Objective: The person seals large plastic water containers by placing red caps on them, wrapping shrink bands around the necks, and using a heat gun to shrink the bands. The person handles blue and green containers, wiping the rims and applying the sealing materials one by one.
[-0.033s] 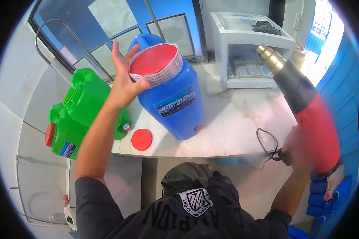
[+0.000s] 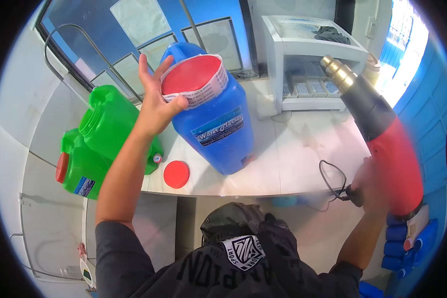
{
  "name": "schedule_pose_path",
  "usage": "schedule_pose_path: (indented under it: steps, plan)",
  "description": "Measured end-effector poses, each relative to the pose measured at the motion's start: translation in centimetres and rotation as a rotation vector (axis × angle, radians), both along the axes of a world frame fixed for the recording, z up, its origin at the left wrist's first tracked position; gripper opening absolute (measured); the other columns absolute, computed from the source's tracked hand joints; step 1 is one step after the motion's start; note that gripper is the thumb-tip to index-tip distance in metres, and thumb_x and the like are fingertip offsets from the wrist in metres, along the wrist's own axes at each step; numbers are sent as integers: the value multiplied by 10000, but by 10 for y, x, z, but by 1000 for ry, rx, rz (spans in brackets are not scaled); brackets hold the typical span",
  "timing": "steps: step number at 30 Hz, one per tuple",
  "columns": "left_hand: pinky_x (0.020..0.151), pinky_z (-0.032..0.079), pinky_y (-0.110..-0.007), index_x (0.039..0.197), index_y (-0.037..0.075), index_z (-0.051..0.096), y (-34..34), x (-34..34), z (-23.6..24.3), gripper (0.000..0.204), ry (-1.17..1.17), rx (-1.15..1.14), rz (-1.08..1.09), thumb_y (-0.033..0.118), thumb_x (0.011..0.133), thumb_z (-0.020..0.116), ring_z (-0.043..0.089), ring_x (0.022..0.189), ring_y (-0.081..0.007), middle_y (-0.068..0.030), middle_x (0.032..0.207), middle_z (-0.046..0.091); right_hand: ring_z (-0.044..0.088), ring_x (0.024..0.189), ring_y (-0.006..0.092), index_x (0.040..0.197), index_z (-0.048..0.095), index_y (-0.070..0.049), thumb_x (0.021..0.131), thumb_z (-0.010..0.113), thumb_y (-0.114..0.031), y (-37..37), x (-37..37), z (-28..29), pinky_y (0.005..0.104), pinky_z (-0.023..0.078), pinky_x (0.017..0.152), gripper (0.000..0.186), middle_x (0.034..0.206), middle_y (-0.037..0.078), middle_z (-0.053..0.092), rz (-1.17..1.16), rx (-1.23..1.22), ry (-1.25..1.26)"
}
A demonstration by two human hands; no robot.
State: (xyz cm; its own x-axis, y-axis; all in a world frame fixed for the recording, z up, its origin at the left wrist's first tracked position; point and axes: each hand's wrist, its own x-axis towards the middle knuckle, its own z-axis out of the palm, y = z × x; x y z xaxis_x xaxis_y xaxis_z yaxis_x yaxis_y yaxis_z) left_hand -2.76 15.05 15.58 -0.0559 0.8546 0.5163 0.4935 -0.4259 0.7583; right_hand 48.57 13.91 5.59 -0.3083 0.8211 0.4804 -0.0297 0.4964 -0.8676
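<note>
A blue water jug (image 2: 216,126) stands upright on the counter. Its red cap (image 2: 192,74) has a loose, clear printed shrink band (image 2: 202,96) around it. At the left side of that band is my left hand (image 2: 156,102), its fingers spread and its thumb against the plastic. My right hand (image 2: 370,186), partly hidden, grips a red and black heat gun (image 2: 395,154). The heat gun's brass nozzle (image 2: 338,73) points up and to the left, apart from the jug. A loose red cap (image 2: 176,174) lies flat near the counter's front edge.
Two green jugs (image 2: 109,116) stand at the left, one uncapped. A white display case (image 2: 310,104) sits at the back right. The heat gun's black cord (image 2: 328,208) hangs past the front of the counter (image 2: 303,174). Several blue containers (image 2: 396,248) are at the lower right.
</note>
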Motion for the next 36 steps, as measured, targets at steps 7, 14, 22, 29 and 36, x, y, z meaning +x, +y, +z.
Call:
schedule_pose_path:
  steps: [7,14,22,29,36]
  plan:
    - [1197,310,-509,1606,130,-142,-3,-5,13,1499,54,-54,28,838,628,746,257,1509,-424,-298,1637,175,577,638,178,1250,551,83,909,666,-294,-7,-16,7,291,456,587,521,842,138,636,-7,83,41]
    - [1199,309,-493,1629,131,137,14,6,117,1419,820,-326,-246,675,548,879,268,1513,-353,-203,1628,249,613,692,157,1278,544,78,839,794,-375,-18,-23,12,261,463,577,679,897,117,630,-44,-56,102]
    - [1132,422,-425,1560,128,300,43,40,128,1219,1104,-600,-385,259,507,901,441,1377,-348,-179,1491,395,523,536,98,1008,634,-35,804,822,-301,-33,-28,-3,277,334,434,385,759,48,603,-122,-227,131]
    - [1092,457,-434,1552,138,304,49,44,135,1202,1145,-684,-348,240,515,904,485,1331,-349,-169,1470,409,620,986,199,1204,655,-44,852,792,-350,-39,-28,-37,351,496,831,485,1121,86,679,86,-119,-229]
    - [1043,490,-432,1574,144,265,50,44,135,1210,1081,-729,-292,288,555,903,567,1233,-347,-179,1466,426,626,1166,242,1232,683,-117,845,791,-314,-35,-38,-15,373,502,966,447,1206,56,691,-61,104,-572]
